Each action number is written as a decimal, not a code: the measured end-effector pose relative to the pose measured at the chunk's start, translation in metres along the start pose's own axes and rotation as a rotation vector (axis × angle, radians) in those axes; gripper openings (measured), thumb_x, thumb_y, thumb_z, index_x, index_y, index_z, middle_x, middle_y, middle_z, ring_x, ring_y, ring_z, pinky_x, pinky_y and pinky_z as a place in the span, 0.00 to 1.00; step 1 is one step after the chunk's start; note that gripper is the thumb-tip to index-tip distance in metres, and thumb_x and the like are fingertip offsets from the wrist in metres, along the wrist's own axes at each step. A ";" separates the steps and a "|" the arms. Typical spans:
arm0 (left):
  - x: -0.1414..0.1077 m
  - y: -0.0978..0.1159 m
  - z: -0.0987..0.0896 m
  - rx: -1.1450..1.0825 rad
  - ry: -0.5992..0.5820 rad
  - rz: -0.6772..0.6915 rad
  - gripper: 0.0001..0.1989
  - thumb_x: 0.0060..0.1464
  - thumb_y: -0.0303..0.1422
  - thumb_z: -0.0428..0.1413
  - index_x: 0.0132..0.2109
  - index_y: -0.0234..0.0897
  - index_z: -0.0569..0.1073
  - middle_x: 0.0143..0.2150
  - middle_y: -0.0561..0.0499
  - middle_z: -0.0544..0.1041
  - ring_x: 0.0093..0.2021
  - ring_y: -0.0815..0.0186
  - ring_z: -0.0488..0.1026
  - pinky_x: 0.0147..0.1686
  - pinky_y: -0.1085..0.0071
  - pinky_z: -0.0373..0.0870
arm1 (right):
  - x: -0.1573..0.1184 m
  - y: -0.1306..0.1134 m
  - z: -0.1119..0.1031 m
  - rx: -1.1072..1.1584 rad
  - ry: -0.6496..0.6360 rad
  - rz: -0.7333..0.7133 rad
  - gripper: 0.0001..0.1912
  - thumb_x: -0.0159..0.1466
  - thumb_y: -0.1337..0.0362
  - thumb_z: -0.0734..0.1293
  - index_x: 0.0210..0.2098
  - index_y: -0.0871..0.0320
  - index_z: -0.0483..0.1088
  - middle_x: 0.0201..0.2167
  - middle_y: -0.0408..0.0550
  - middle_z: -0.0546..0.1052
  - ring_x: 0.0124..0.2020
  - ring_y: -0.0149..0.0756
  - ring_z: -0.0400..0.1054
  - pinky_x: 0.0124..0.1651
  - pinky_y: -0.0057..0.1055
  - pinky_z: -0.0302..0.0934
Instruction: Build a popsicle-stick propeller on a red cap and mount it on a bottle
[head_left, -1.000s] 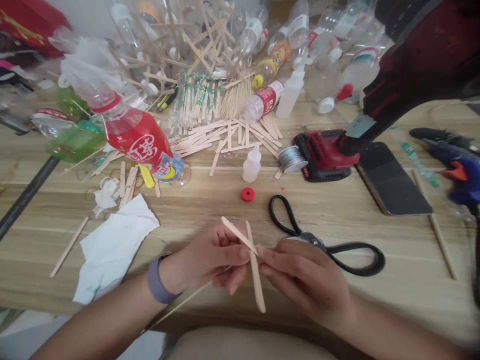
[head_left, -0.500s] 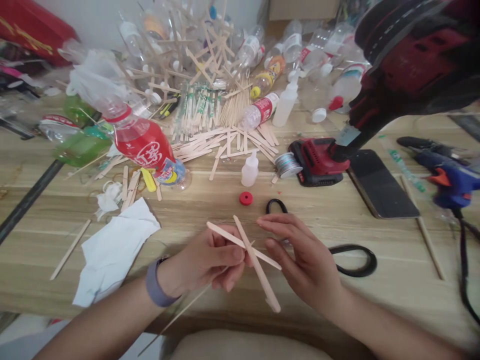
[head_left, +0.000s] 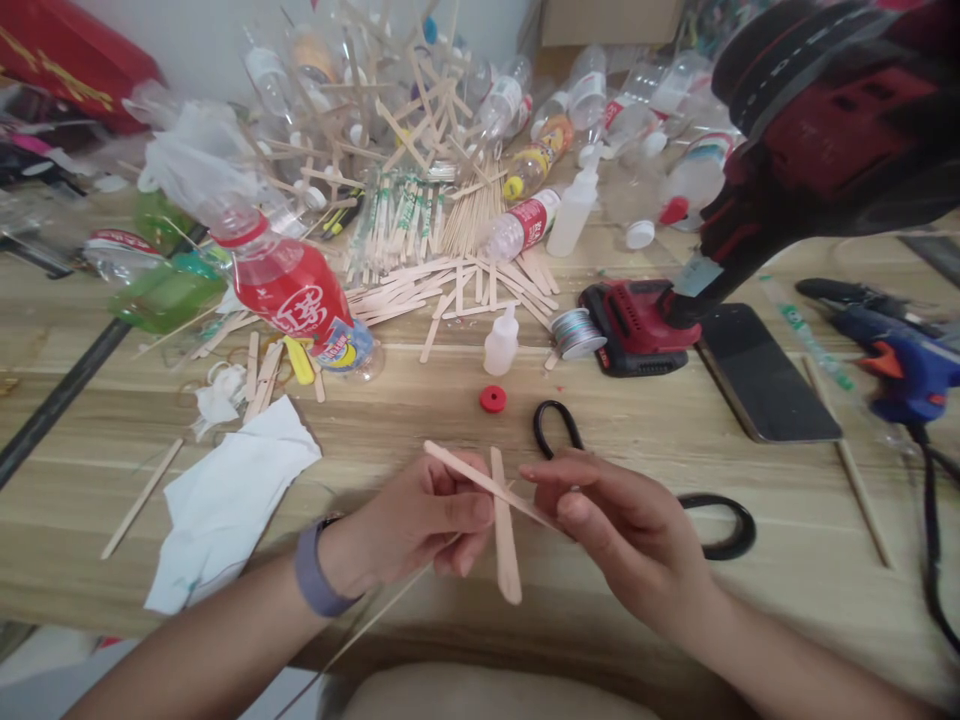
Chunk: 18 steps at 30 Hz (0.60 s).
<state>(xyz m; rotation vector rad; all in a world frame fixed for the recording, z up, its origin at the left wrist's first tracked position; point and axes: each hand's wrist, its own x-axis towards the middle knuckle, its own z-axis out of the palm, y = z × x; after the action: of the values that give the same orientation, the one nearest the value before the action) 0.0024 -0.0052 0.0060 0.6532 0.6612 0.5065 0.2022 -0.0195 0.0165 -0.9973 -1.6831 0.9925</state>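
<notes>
My left hand (head_left: 442, 515) is closed, pinching two crossed wooden craft sticks between thumb and fingers. One craft stick (head_left: 457, 462) slants down to the right, lying over the other craft stick (head_left: 507, 560), which stands nearly upright in view. A thin wooden skewer (head_left: 367, 625) trails from below this hand toward the lower left. My right hand (head_left: 630, 530) is beside the slanted stick's right end, fingers bent and thumb apart from them; I see nothing held, and any contact with that end is unclear. Black-handled scissors (head_left: 731, 530) lie partly hidden beneath it.
A small white dropper bottle (head_left: 501, 345), red cap (head_left: 493, 399) and wire spool (head_left: 577, 333) lie ahead. Right are a cordless drill (head_left: 637, 320), phone (head_left: 765, 375) and glue gun (head_left: 892, 350). Left stand a red-labelled bottle (head_left: 300, 300) and white paper (head_left: 232, 500); loose sticks and bottles pile behind.
The lower craft stick has swung from a steep slant to nearly upright in view. My right hand has shifted slightly right and down, its fingers more bent. My left hand keeps its pinch.
</notes>
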 end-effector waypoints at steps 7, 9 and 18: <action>0.002 -0.006 -0.004 -0.060 -0.061 0.053 0.18 0.51 0.45 0.62 0.32 0.34 0.70 0.17 0.58 0.69 0.13 0.77 0.57 0.12 0.79 0.47 | 0.000 0.001 0.003 0.052 -0.044 -0.042 0.08 0.63 0.66 0.70 0.42 0.55 0.77 0.26 0.45 0.79 0.25 0.31 0.72 0.27 0.26 0.66; 0.002 -0.006 -0.004 -0.070 -0.070 0.053 0.16 0.52 0.43 0.62 0.32 0.35 0.69 0.17 0.58 0.70 0.12 0.77 0.56 0.11 0.79 0.48 | 0.000 0.002 0.004 0.060 -0.061 -0.048 0.09 0.63 0.68 0.69 0.43 0.55 0.77 0.27 0.46 0.80 0.24 0.31 0.71 0.26 0.26 0.65; 0.001 0.000 -0.003 -0.011 -0.005 -0.003 0.19 0.48 0.45 0.64 0.29 0.34 0.69 0.14 0.58 0.68 0.11 0.77 0.54 0.11 0.79 0.46 | -0.003 0.007 0.010 0.171 -0.042 -0.068 0.10 0.60 0.74 0.70 0.39 0.55 0.77 0.22 0.41 0.75 0.22 0.28 0.66 0.24 0.24 0.60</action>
<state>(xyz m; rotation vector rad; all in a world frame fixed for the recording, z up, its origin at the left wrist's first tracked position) 0.0010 -0.0035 0.0043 0.6430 0.6544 0.5053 0.1948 -0.0217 0.0068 -0.8071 -1.6255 1.0991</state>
